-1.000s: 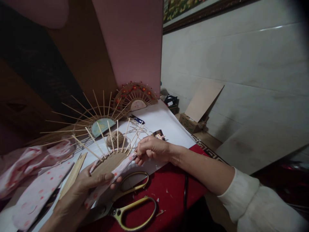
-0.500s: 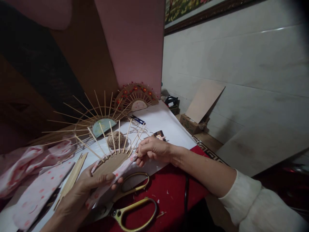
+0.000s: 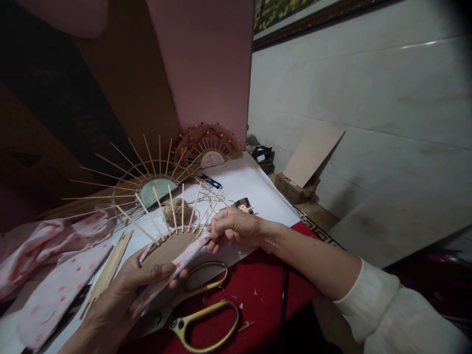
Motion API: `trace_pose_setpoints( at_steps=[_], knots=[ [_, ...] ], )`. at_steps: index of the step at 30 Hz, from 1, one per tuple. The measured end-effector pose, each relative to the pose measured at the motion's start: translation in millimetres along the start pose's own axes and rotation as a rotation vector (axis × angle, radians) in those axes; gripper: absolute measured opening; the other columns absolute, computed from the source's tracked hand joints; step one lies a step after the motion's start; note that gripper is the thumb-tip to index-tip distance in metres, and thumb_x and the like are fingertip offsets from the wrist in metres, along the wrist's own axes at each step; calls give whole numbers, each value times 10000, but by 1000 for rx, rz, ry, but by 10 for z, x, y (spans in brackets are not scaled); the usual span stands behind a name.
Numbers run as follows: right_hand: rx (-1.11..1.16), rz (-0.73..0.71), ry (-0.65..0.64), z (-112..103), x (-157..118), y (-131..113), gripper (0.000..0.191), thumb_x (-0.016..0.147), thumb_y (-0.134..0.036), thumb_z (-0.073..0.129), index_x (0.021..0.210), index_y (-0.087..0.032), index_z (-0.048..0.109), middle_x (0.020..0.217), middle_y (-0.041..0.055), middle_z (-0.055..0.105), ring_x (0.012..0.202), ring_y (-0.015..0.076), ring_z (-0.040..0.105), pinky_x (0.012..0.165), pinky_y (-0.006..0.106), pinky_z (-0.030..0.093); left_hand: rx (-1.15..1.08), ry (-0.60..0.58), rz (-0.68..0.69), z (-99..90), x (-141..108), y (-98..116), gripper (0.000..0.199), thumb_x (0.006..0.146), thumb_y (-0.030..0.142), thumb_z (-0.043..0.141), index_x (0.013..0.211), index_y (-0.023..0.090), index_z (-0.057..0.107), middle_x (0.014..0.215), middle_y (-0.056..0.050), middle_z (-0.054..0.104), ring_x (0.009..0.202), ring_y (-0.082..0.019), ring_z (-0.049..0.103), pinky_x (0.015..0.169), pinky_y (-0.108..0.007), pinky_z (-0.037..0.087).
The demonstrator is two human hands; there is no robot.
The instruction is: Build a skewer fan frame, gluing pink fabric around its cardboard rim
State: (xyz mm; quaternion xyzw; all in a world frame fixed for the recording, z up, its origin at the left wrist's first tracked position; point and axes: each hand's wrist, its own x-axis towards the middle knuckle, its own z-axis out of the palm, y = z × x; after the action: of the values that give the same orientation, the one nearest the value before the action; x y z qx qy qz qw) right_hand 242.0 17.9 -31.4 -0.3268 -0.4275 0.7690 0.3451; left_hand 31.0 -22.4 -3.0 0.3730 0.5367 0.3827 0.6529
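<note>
A half-round piece of brown cardboard [image 3: 165, 252] has several thin wooden sticks [image 3: 173, 209] fanning out from its curved edge. Along its straight edge runs a strip of pink dotted fabric [image 3: 188, 251]. My left hand [image 3: 142, 282] grips the cardboard from the near left, thumb on top and fingers underneath. At the right end, my right hand [image 3: 230, 228] pinches the fabric strip at the cardboard's corner. Gold-handled scissors [image 3: 206, 319] lie just below, blades partly hidden by the fabric and my left hand.
A ball of twine [image 3: 179, 212], small blue snips [image 3: 210, 181] and a bundle of loose sticks [image 3: 108, 270] lie on the white sheet [image 3: 243, 172]. Dotted fabric [image 3: 59, 295] is at left. Behind stand a stick fan with a green centre [image 3: 158, 191] and a red-flowered fan [image 3: 212, 140].
Almost nothing differs. Both hands keep their hold on the cardboard and fabric strip, and the view has shifted very slightly.
</note>
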Motion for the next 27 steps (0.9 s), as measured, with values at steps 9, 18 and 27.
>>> trace_pose_setpoints(
  at_steps=[9, 18, 27],
  knots=[
    [-5, 22, 0, -15, 0, -8, 57, 561, -87, 561, 541, -84, 614, 601, 79, 683, 517, 136, 642, 563, 248, 547, -29, -33, -127, -44, -22, 6, 492, 532, 33, 727, 1011, 125, 665, 609, -105, 731, 441, -212, 650, 408, -254, 540],
    [1, 14, -8, -24, 12, 10, 57, 550, -95, 560, 538, -90, 615, 543, 65, 666, 514, 139, 639, 546, 240, 550, -32, -42, -119, -38, 4, -9, 439, 561, 33, 710, 985, 135, 668, 608, -104, 729, 442, -195, 642, 402, -235, 528],
    [-24, 15, -8, -20, 3, 2, 57, 557, -99, 560, 539, -95, 613, 533, 46, 650, 488, 129, 619, 536, 243, 534, -48, -40, -106, -49, -11, -16, 367, 559, 39, 703, 904, 154, 651, 636, -91, 735, 484, -189, 655, 440, -233, 538]
  ],
)
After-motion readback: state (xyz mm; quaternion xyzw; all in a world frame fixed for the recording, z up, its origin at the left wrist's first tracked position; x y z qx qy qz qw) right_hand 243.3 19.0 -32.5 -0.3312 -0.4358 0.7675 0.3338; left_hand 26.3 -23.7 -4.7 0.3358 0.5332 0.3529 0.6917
